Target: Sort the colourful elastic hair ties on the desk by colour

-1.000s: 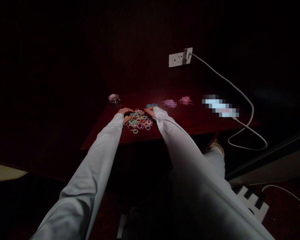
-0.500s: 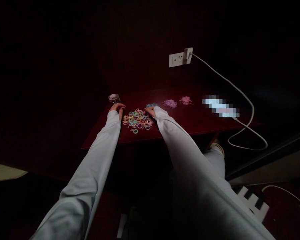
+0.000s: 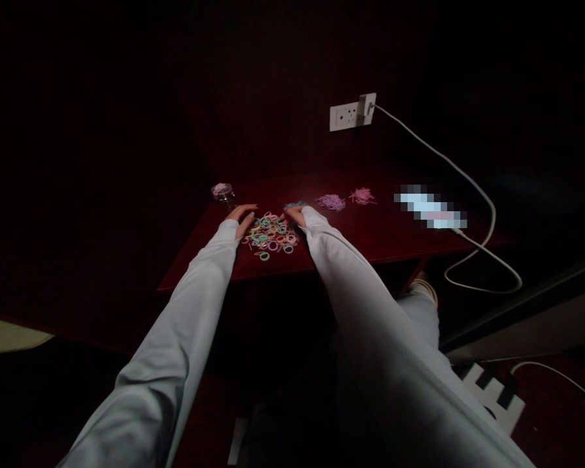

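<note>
On the dark red table, a mixed pile of small coloured rings, like hair ties (image 3: 273,242), lies between my two hands, with thin short pieces among them. My left hand (image 3: 244,216) rests at the pile's left edge, fingers stretched over it and thumb apart. Opposite, my right hand (image 3: 295,216) is at the upper right edge of the pile, its fingers bent and partly apart, with nothing visible in them. Just beyond the right fingers sits a small blue heap (image 3: 295,204), partly covered by that hand. A clear jar (image 3: 223,193) with something pale pink at its top stands behind my left hand.
A purple heap (image 3: 331,202) and a pink heap (image 3: 363,195) of thin pieces lie to the right. Farther right is a blurred-out bright device (image 3: 429,207) on a white cable (image 3: 455,166), which runs from a wall socket (image 3: 344,117) and hangs past the table's front edge.
My left hand has moved right, away from the jar and onto the left edge of the pile, nudging the rings there inward. My right hand has barely moved.
</note>
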`<state>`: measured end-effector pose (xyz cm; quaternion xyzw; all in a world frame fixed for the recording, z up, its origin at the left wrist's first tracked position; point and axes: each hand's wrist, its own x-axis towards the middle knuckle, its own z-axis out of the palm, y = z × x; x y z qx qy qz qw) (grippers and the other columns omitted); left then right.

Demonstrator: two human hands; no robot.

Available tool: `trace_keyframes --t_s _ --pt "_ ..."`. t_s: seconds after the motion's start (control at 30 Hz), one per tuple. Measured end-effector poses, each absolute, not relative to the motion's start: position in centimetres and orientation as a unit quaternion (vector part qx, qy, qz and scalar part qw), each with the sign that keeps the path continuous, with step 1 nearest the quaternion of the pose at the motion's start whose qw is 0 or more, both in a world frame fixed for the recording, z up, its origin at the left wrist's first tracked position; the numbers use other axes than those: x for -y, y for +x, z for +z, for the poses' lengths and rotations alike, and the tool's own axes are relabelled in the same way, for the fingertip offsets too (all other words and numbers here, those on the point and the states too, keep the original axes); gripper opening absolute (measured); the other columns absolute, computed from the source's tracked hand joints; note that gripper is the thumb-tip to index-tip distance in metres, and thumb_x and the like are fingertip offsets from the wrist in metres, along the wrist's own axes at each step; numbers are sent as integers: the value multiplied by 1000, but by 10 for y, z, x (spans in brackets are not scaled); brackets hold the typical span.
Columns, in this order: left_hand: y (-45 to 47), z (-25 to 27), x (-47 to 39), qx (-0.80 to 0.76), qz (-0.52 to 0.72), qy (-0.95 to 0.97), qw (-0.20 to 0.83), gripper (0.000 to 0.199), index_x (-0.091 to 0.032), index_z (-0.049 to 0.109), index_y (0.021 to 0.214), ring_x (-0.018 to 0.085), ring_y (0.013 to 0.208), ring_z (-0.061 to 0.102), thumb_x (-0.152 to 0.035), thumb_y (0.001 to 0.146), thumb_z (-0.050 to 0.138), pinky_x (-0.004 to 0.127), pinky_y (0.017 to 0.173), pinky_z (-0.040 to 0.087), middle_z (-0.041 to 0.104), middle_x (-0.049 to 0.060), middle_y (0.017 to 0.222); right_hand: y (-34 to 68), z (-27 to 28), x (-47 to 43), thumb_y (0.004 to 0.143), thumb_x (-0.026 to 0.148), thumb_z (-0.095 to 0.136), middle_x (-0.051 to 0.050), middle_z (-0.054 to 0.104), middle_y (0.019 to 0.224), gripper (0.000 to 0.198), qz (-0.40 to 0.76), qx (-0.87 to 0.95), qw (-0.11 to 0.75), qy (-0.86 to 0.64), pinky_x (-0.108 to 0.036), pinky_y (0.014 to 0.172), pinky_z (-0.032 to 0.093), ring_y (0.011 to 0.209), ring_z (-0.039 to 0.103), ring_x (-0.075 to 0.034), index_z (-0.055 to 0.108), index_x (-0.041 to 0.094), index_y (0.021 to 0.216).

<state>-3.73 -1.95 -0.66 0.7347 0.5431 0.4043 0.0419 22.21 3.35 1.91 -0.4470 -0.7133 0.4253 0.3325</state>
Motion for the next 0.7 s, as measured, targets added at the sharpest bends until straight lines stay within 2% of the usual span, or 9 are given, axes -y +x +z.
trace_keyframes --t_s 0.1,0.2,0.27,0.37,0.5,0.6,0.7 --pt "-28 -9 24 -497 356 787 83 58 -22 75 149 32 159 62 -58 109 56 49 140 41 67 16 168 222 17 -36 110 49 64 -4 87 92 41 432 710 340 -440 -24 89 57 85 76 -15 89 20 95" --pt "-26 -9 26 -471 332 808 120 70 -25 76 152 35 163 58 -72 100 67 54 142 40 66 15 170 220 15 -40 110 40 61 -3 87 95 37 435 708 340 -440 -24 95 58 90 77 -15 89 20 95" --pt "-28 -7 25 -466 323 813 136 68 -27 81 143 36 160 61 -74 95 74 54 141 41 72 14 163 219 13 -42 110 35 59 -2 87 97 36 432 708 344 -442 -24 97 58 91 78 -15 88 21 94" --pt "-32 -4 20 -467 324 810 147 51 -27 87 122 36 148 71 -67 92 78 54 136 48 80 14 150 218 9 -45 110 34 58 -2 87 99 35 426 709 352 -438 -26 99 59 94 79 -16 88 21 97" --pt "-33 -5 17 -476 353 792 149 33 -24 84 102 35 133 79 -55 93 76 50 127 56 86 15 133 219 8 -45 112 33 57 -3 87 101 37 431 716 349 -423 -25 99 59 98 79 -16 87 21 94" --pt "-31 -8 16 -490 381 769 153 32 -24 80 95 33 126 81 -55 93 76 49 123 59 87 15 128 220 12 -42 112 31 58 -3 87 101 36 435 713 346 -428 -24 101 58 99 80 -15 87 20 93" --pt "-31 -11 14 -502 411 742 167 42 -23 77 93 33 121 82 -65 92 78 49 117 62 88 16 124 219 14 -40 112 31 60 -3 87 100 35 438 703 344 -442 -23 100 58 95 80 -14 88 20 93"
